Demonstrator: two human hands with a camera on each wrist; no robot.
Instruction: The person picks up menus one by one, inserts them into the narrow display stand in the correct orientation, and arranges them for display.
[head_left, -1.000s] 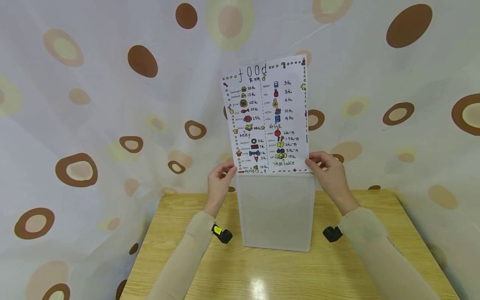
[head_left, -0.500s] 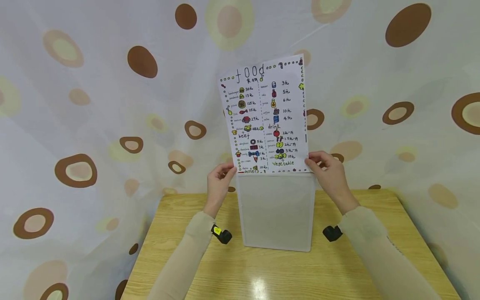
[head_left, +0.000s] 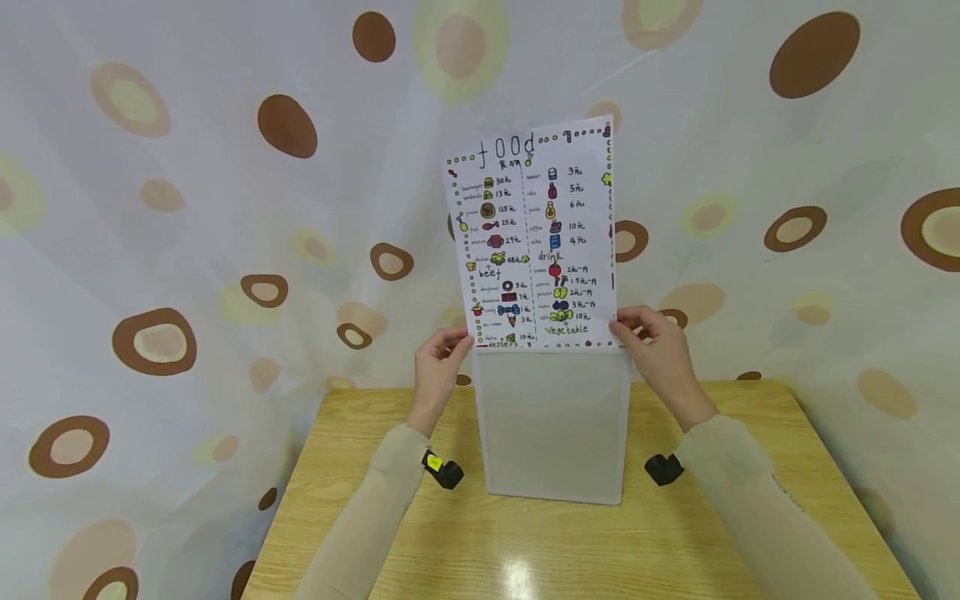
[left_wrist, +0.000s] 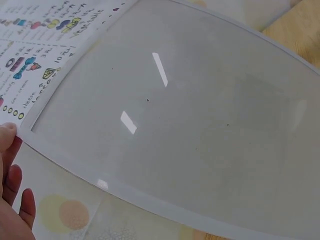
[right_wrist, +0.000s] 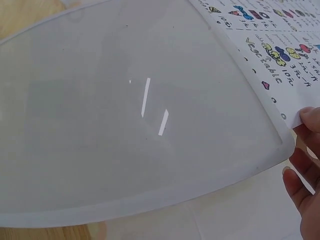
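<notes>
A hand-drawn food menu sheet (head_left: pixel 536 233) stands upright, its bottom edge in the mouth of a translucent plastic sleeve (head_left: pixel 553 425). The sleeve stands on its lower edge on the wooden table (head_left: pixel 750 433). My left hand (head_left: pixel 442 354) grips the sleeve's top left corner, beside the sheet's lower left corner. My right hand (head_left: pixel 651 337) pinches the sheet's lower right corner at the sleeve's top right corner. The left wrist view shows the sleeve (left_wrist: pixel 180 125), the sheet (left_wrist: pixel 35 45) and my left hand (left_wrist: pixel 12 185) at the corner. In the right wrist view my thumb (right_wrist: pixel 310 117) lies on the sheet (right_wrist: pixel 280 45) above the sleeve (right_wrist: pixel 125 110).
A white curtain (head_left: pixel 225 208) with brown and yellow spots hangs close behind the table and around its sides. Small black cameras sit on my left wrist (head_left: pixel 444 471) and right wrist (head_left: pixel 663 468). The table's bare wood reaches to its front edge.
The sheet sits very slightly lower in the picture than a second ago. Both hands keep their hold at the sleeve's top corners.
</notes>
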